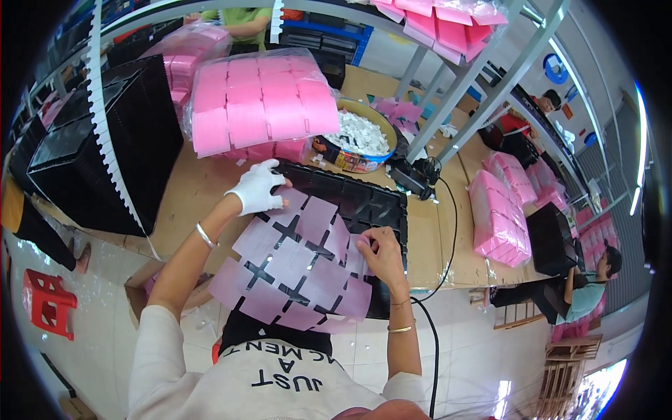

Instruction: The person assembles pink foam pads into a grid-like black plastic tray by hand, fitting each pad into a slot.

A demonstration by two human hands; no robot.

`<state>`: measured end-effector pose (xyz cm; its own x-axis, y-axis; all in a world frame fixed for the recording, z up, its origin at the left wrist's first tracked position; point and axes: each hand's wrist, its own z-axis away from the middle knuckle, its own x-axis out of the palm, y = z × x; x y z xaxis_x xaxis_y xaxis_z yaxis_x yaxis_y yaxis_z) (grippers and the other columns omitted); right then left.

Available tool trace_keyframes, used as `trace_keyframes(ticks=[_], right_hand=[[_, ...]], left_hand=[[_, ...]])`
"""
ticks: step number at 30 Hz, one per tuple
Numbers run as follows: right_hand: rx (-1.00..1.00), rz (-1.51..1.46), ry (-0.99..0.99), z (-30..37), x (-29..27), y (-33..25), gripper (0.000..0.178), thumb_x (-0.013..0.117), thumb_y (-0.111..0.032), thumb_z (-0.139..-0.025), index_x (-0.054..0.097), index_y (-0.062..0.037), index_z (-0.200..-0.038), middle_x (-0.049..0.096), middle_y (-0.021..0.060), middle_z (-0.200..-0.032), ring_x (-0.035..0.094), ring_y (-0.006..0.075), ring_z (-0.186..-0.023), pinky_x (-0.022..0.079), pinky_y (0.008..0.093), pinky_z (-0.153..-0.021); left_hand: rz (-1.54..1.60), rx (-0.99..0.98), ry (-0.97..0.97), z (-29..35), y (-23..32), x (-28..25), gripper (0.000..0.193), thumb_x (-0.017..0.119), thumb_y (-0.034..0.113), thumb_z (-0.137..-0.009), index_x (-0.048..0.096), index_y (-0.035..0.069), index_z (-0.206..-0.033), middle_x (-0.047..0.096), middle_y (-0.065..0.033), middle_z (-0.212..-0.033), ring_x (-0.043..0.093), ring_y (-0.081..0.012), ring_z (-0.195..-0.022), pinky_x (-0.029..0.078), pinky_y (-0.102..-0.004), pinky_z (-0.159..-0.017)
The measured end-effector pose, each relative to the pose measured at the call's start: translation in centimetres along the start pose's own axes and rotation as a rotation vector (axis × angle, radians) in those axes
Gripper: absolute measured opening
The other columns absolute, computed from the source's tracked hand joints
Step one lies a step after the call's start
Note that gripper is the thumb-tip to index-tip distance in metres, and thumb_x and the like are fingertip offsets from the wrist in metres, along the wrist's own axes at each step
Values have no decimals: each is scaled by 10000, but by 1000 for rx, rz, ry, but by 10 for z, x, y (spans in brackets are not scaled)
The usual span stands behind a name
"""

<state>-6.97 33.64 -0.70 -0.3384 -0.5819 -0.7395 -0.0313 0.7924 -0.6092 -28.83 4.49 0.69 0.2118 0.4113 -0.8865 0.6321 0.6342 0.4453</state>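
Observation:
A pale pink sheet (290, 260) with cross-shaped cut-outs hangs tilted in front of me, its lower edge close to my body. My left hand (256, 189), in a white glove with bare fingertips, is closed at the sheet's upper left corner; its grip is partly hidden. At the right edge, my bare right hand (383, 257) pinches the sheet between thumb and fingers. Behind and partly under the sheet lies a shallow black plastic tray (360, 198) on the cardboard-covered table.
Plastic-wrapped pink stacks (264, 98) stand beyond the tray, beside a round tub (357, 161) of white scraps. Black boxes (105, 150) stand left. A power adapter (413, 176) with cables lies right, near metal posts (458, 105). More wrapped pink bundles (498, 220) and co-workers are farther right.

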Motion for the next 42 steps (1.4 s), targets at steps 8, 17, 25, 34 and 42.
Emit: trace_keyframes(ticks=[8, 17, 25, 34, 42], right_hand=[[69, -133, -17, -8, -28, 1, 174, 757, -149, -891, 679, -13, -968, 689, 108, -909, 643, 229, -749, 514, 337, -686], [34, -28, 193, -42, -35, 46, 174, 740, -140, -892, 673, -15, -992, 711, 180, -920, 689, 372, -871, 531, 420, -781], [33, 79, 207, -77, -17, 63, 157, 717, -146, -897, 672, -28, -989, 716, 195, -951, 688, 407, -901, 532, 455, -789], [59, 125, 253, -101, -12, 72, 185, 717, -145, -884, 652, -38, -1019, 712, 196, -997, 685, 414, -923, 536, 475, -791], [62, 192, 279, -111, -5, 81, 230, 727, -134, -881, 636, -81, -1086, 693, 195, -976, 681, 418, -876, 533, 500, -765]], left_hand=[[-77, 114, -83, -14, 18, 13, 457, 818, 380, -775, 739, 145, -1159, 294, -247, -1638, 162, -478, -1544, 224, -635, -1192], [117, 87, -13, -32, 20, 24, 180, 785, 226, -800, 672, 86, -794, 617, -173, -1394, 319, -433, -1497, 228, -589, -1186], [80, -32, -6, -59, 34, 14, 134, 765, 160, -801, 682, 54, -801, 722, -179, -936, 662, -365, -1098, 464, -465, -993], [-40, -5, 91, -94, 26, 25, 104, 756, 131, -789, 685, 61, -822, 705, -129, -834, 680, -338, -871, 508, -462, -842], [-129, 80, 182, -97, 21, 41, 85, 742, 122, -788, 672, 79, -811, 689, -126, -822, 667, -331, -880, 477, -487, -850]])
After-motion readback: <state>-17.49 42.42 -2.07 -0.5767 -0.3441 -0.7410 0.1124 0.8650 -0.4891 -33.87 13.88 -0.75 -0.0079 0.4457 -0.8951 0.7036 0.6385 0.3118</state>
